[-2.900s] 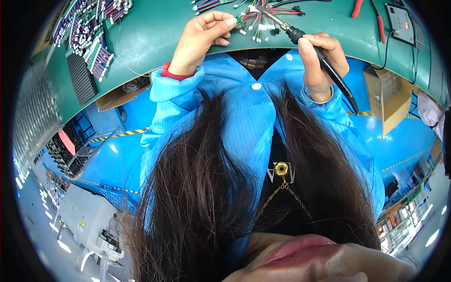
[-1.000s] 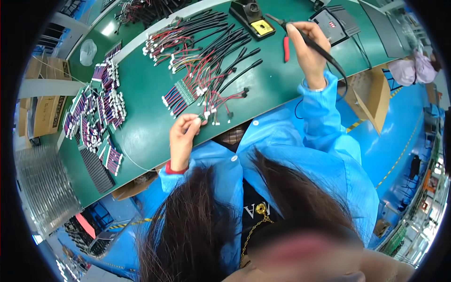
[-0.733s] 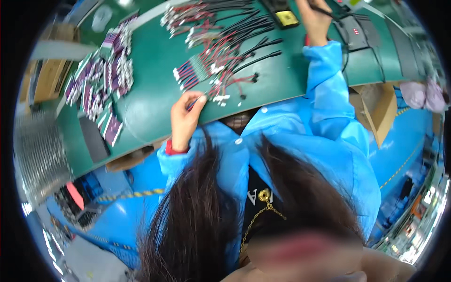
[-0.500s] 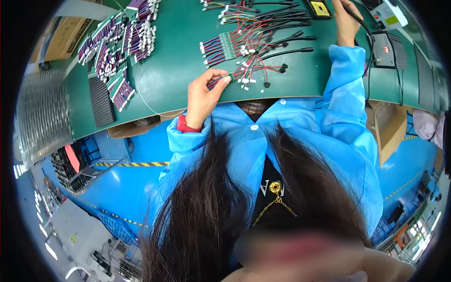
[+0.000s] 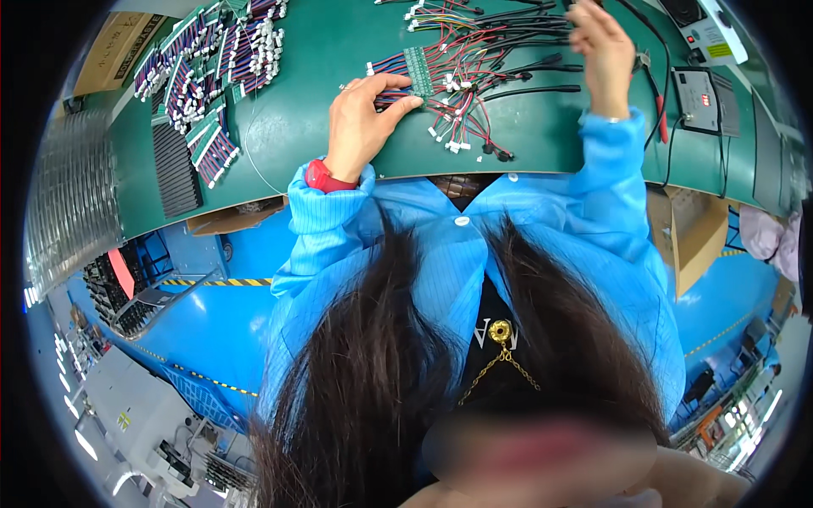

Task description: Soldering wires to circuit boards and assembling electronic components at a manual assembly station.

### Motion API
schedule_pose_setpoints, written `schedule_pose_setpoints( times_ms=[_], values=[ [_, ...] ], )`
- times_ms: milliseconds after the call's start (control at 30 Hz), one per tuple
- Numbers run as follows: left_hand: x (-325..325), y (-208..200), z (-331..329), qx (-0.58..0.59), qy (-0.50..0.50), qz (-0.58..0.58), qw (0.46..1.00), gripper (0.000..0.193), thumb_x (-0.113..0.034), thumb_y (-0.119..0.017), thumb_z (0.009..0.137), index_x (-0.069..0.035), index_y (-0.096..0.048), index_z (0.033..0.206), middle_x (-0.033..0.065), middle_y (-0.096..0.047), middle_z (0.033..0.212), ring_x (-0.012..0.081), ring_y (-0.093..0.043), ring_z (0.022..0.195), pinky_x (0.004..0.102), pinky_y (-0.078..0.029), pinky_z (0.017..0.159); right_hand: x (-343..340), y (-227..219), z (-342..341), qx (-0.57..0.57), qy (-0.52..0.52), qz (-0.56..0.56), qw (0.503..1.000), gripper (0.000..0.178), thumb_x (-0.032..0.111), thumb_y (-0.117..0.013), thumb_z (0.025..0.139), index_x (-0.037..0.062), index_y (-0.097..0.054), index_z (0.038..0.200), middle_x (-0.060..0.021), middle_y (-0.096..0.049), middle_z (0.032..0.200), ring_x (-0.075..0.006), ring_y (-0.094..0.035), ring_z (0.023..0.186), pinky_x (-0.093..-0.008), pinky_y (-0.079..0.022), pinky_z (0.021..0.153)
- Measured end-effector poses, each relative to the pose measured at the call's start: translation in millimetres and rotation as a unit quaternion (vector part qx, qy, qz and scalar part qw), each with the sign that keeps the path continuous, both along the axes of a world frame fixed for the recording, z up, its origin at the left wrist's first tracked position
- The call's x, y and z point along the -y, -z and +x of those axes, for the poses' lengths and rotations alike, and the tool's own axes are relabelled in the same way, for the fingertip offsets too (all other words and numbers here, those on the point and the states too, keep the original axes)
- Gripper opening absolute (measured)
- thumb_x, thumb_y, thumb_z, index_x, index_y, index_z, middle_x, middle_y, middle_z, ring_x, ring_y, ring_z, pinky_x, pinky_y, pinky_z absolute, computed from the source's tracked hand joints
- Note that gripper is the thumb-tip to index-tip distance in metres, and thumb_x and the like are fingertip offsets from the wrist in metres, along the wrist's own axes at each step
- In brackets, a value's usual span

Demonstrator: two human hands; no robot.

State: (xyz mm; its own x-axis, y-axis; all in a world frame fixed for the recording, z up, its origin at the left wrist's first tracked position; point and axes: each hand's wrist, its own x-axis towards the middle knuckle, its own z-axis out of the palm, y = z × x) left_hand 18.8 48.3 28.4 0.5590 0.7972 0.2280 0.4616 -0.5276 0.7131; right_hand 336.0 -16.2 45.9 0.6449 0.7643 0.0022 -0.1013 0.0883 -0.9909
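My left hand (image 5: 360, 118) grips the lower part of a green circuit board strip (image 5: 417, 66) between thumb and fingers. Red, blue and black wires with white plugs run out from the strip's left side, partly hidden under the hand. From its right side red and black wires (image 5: 461, 85) lead to loose white plugs and black cable ends (image 5: 542, 89). My right hand (image 5: 605, 63) is raised at the far right of the wires, its fingers bent and smeared by motion. Whether it holds anything cannot be made out.
At the back left lie piled circuit strips with wires (image 5: 199, 85), above a black ribbed mat (image 5: 175, 169). A grey control box (image 5: 699, 102) with a lit display stands at the right. Red-handled pliers (image 5: 660, 114) and a black cable (image 5: 665, 72) lie between it and my right hand.
My left hand has moved up and now touches the board strip, which sits farther right. My right hand has shifted left and down, away from the black-handled tool it held.
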Motion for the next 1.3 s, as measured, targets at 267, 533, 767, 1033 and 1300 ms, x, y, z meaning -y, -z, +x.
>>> schedule_pose_setpoints(
  times_ms=[267,533,767,1033,1300],
  values=[
    [19,-3,-8,0.004,-0.034,0.02,0.999,0.021,-0.016,-0.079,0.075,-0.005,-0.071,0.091,0.0064,-0.066,0.087,0.0166,-0.065,0.075,0.0279,-0.052,0.069,-45,-7,-91,0.703,-0.253,0.008,0.664,0.028,0.025,-0.073,0.073,0.0055,-0.068,0.093,-0.0107,-0.054,0.101,-0.0297,-0.049,0.1,-0.0381,-0.043,0.08],
    [38,5,9,0.381,-0.1,-0.306,0.867,0.047,0.001,-0.078,0.076,0.001,-0.053,0.116,0.0073,-0.065,0.088,0.0086,-0.062,0.074,0.0215,-0.052,0.062,-47,-15,-80,0.645,-0.305,0.037,0.699,0.021,0.026,-0.072,0.077,0.0095,-0.06,0.077,-0.0071,-0.056,0.086,-0.0288,-0.05,0.093,-0.0398,-0.04,0.078],
    [26,4,22,0.453,-0.141,-0.367,0.8,0.028,-0.005,-0.072,0.084,-0.002,-0.06,0.109,0.0049,-0.066,0.096,0.0105,-0.063,0.08,0.0226,-0.051,0.07,-34,-30,-90,0.537,-0.124,0.076,0.831,0.018,0.018,-0.068,0.083,0.0049,-0.056,0.078,-0.0114,-0.055,0.074,-0.0328,-0.051,0.076,-0.0411,-0.042,0.07],
    [-4,-32,40,0.428,-0.129,-0.346,0.825,0.026,-0.017,-0.068,0.09,-0.004,-0.063,0.111,-0.0015,-0.065,0.085,0.0052,-0.061,0.074,0.0191,-0.05,0.06,-16,-34,-112,0.177,-0.013,0.083,0.981,0.02,0.015,-0.07,0.088,0.0002,-0.058,0.081,-0.0034,-0.065,0.065,-0.0052,-0.058,0.058,-0.0178,-0.042,0.052],
    [-40,-32,38,0.41,0.003,-0.463,0.786,0.018,-0.021,-0.062,0.092,-0.004,-0.066,0.098,0.0032,-0.069,0.084,0.0112,-0.066,0.068,0.0247,-0.054,0.062,-9,-22,-105,-0.094,-0.152,0.107,0.978,0.016,0.01,-0.069,0.087,0.0003,-0.059,0.08,-0.0048,-0.065,0.071,-0.0117,-0.067,0.066,-0.0194,-0.048,0.055]
  ],
)
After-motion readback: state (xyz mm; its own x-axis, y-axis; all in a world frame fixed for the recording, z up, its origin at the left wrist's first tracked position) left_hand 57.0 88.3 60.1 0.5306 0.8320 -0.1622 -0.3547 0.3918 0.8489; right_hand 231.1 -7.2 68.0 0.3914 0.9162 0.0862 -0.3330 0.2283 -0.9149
